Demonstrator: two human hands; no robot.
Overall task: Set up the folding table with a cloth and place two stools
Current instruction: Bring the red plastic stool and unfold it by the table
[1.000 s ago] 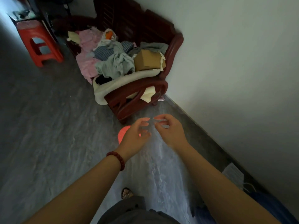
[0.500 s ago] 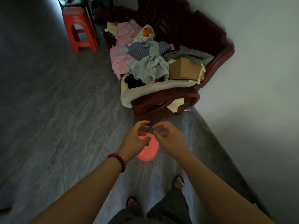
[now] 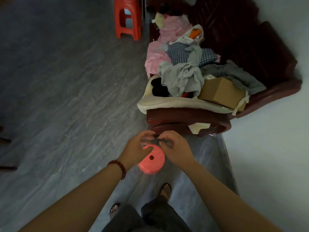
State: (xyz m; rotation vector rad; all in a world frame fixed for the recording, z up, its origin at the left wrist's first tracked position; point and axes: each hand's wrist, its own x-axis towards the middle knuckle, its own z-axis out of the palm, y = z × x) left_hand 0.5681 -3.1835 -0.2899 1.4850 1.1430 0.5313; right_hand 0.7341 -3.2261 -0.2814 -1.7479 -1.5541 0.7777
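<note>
My left hand (image 3: 135, 151) and my right hand (image 3: 175, 149) meet at chest height with their fingertips together. They pinch the top edge of a thin, almost see-through cloth (image 3: 143, 186) that hangs down in front of me. Through it, right below my hands, shows the round seat of a pink stool (image 3: 153, 163) with a hole in its middle. A red stool (image 3: 127, 17) stands on the grey floor at the far top. No folding table is in view.
A dark wooden sofa (image 3: 184, 118) stands against the white wall (image 3: 267, 148), heaped with clothes (image 3: 180, 64) and a cardboard box (image 3: 220, 92). Its armrest is just beyond my hands. Open grey floor stretches to the left.
The view has swung so that the sofa sits closer and further right. The pink stool now lies directly under my hands. Both hands stay together, pinching.
</note>
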